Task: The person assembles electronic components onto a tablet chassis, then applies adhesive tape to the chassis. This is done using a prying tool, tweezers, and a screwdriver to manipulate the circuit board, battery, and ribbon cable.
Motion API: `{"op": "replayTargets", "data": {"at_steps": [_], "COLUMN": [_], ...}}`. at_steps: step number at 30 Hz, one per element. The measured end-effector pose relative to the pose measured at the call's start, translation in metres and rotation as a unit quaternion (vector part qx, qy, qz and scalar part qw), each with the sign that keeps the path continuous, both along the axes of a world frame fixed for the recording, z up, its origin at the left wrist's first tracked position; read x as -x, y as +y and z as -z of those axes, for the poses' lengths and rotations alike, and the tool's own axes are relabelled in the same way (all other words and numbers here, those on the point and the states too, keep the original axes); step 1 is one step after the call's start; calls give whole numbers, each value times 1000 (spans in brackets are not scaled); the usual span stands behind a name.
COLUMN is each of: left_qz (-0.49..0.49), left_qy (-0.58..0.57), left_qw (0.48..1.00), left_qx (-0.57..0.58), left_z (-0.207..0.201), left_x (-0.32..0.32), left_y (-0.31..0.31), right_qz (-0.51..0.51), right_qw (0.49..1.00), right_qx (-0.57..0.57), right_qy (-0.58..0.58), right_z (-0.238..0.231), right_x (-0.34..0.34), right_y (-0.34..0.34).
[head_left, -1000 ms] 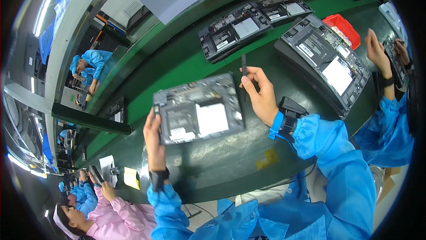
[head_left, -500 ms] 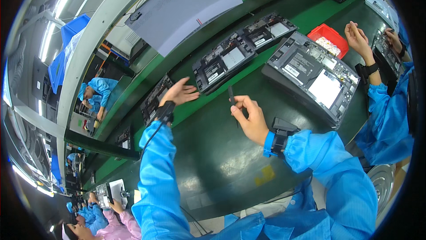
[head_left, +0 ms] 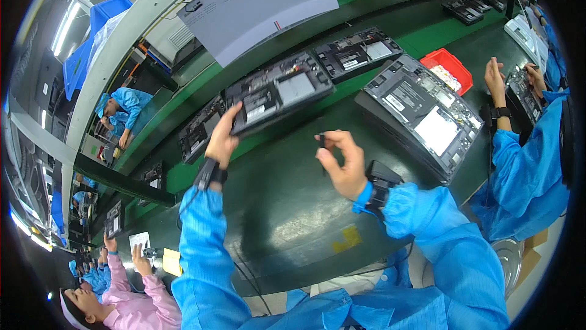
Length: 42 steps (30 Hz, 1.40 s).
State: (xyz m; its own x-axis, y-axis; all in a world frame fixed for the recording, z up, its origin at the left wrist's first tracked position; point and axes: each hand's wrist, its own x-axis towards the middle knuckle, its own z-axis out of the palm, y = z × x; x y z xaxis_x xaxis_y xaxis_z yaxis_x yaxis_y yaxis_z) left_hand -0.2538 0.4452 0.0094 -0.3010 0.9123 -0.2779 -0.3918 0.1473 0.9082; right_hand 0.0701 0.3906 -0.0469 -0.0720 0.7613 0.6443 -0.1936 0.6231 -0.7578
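Observation:
My left hand [head_left: 223, 139] grips the near left corner of an opened laptop base [head_left: 278, 95], thumb on top and the other fingers hidden beneath. The base is dark, with its battery and inner boards exposed, and it sits tilted by the green belt. Over the dark green bench, my right hand [head_left: 345, 162] pinches a thin black stick-like tool [head_left: 321, 141], too small to name more exactly. To its right, another opened laptop base [head_left: 421, 110] rests on top of a dark slab-like thing, with a large white patch on its inside.
A red bin [head_left: 448, 68] of small pale pieces stands beyond the stacked laptop. More opened laptop bases [head_left: 359, 52] line the green belt. A grey panel [head_left: 259, 13] hangs over the far side. At right a co-worker's hands [head_left: 495, 83] are near another unit.
My left hand, open in the air before, has closed on the laptop base's edge. That base has shifted left and turned slightly. My right hand still pinches the tool. The view has moved slightly.

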Motion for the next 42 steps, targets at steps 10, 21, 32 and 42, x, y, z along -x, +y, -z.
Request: {"op": "replayTargets", "data": {"at_steps": [10, 21, 32, 42], "left_qz": [-77, 118, 115, 139], "left_qy": [24, 759, 759, 767], "left_qw": [987, 589, 577, 567], "left_qx": [137, -250, -279, -264], "left_z": [52, 17, 56, 58], "left_x": [-80, -108, -102, -99], "left_y": [-239, -215, -198, -199], "right_qz": [-310, -269, -149, -102], "right_qw": [906, 864, 893, 906], "right_qx": [270, 90, -31, -59], "right_qy": [-97, -416, -424, -408], "right_z": [-24, -56, -38, -10], "right_x": [-23, -40, 8, 8], "right_y": [26, 34, 4, -1]}}
